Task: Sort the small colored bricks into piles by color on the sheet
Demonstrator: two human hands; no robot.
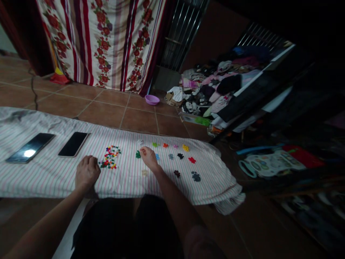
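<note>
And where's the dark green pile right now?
In the head view, the dark green pile lies on the striped cloth, just left of the right hand and right of the multicolored pile.

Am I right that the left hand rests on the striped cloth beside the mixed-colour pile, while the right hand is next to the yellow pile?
The last colour is wrong: the head view shows the right hand next to the dark green pile. The left hand rests on the striped cloth as you say.
</note>
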